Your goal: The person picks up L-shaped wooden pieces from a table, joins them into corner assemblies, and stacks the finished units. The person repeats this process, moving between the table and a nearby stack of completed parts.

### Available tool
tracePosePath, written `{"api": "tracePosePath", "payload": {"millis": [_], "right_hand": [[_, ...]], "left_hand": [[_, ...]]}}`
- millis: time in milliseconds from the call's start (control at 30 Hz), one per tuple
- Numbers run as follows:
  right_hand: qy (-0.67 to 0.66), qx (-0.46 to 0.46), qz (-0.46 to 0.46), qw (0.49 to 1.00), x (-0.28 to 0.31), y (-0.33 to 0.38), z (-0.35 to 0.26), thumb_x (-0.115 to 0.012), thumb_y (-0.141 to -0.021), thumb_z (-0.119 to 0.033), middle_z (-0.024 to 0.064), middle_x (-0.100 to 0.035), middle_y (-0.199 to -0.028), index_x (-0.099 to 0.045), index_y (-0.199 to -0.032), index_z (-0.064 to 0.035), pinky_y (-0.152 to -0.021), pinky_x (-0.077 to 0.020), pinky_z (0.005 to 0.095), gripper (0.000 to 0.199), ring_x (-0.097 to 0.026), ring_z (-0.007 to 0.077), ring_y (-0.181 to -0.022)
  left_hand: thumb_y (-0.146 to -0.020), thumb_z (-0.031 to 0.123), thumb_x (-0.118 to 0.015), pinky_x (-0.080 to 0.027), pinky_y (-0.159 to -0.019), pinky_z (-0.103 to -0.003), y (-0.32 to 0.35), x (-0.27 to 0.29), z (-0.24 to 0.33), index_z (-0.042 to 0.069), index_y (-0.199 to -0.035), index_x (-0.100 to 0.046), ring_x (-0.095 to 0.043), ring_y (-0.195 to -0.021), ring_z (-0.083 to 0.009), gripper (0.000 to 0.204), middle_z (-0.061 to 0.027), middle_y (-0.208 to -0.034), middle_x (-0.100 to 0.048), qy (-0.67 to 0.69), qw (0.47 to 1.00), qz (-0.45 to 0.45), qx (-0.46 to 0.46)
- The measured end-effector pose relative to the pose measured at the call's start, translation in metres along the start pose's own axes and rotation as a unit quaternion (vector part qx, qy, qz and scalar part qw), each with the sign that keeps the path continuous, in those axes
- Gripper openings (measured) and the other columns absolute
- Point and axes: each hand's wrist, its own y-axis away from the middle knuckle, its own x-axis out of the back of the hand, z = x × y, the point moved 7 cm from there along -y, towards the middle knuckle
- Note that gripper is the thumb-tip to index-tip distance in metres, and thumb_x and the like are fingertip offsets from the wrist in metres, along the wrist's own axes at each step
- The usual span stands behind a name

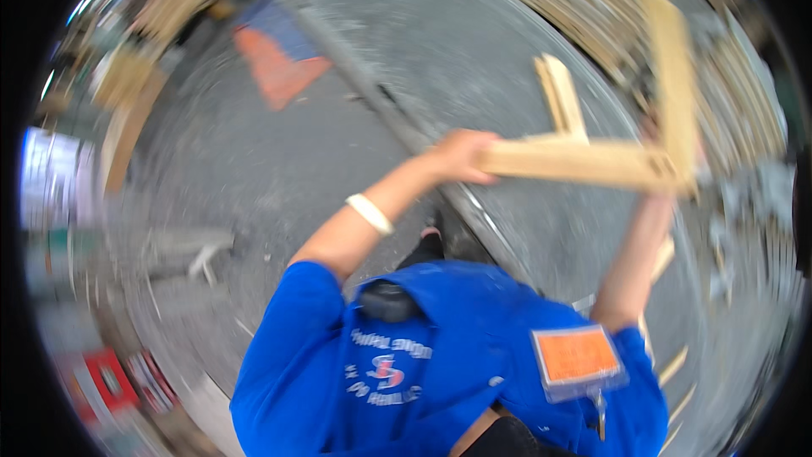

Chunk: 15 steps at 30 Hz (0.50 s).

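A pale wooden frame (584, 162) is held up in front of me, its long bar running left to right. Another bar stands away from its right end, and a shorter forked-looking piece (565, 101) shows behind the long bar. My left hand (463, 155) is closed around the left end of the long bar. My right hand (650, 127) is at the right corner joint, gripping it from behind; the wood and motion blur hide most of its fingers. A pale band (370, 213) circles my left wrist.
Long wooden pieces are stacked at the far right (584, 13). A red-and-blue sheet (275, 59) lies on the grey floor at the far left. Wooden parts (131, 118) stand at the left, with a red box (108, 379) at the lower left. A dark metal edge (372, 93) crosses diagonally.
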Motion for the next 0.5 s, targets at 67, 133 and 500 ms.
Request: {"api": "tracePosePath", "payload": {"millis": [67, 133, 500], "right_hand": [[0.017, -0.088, -0.057, 0.994, 0.003, -0.026, 0.053, -0.047, -0.089, -0.04, 0.0245, -0.059, -0.103, -0.048, -0.122, 0.0049, -0.061, -0.0536, 0.0387, 0.056, -0.061, 0.03, -0.076], [0.074, -0.06, 0.153, 0.984, 0.053, -0.028, 0.088, -0.046, -0.092, -0.044, 0.0242, -0.064, -0.1, -0.05, -0.124, 0.003, -0.066, -0.0561, 0.0408, 0.057, -0.063, 0.0276, -0.074], [0.637, -0.22, 0.268, 0.688, 0.234, -0.042, 0.138, -0.076, -0.075, -0.034, 0.0086, -0.06, -0.073, -0.058, -0.112, 0.0059, -0.045, -0.0431, 0.0297, 0.057, -0.055, 0.0165, -0.054]], "left_hand": [[-0.063, 0.028, -0.079, -0.05, -0.069, -0.037, 0.021, 0.008, -0.016, 0.006, -0.098, -0.061, -0.064, -0.081, -0.032, 0.045, -0.0147, -0.09, -0.066, -0.067, 0.996, 0.057, -0.004], [-0.063, 0.031, -0.078, -0.05, -0.069, -0.039, 0.025, 0.001, -0.042, 0.005, -0.094, -0.061, -0.063, -0.08, -0.0343, 0.044, -0.0158, -0.088, -0.065, -0.1, 0.992, 0.056, 0.055], [-0.059, 0.033, -0.076, -0.047, -0.088, -0.043, -0.034, -0.038, -0.14, 0.001, -0.093, -0.06, -0.045, -0.112, -0.0365, 0.049, -0.0162, -0.112, -0.049, -0.186, 0.974, 0.02, 0.128]]}}
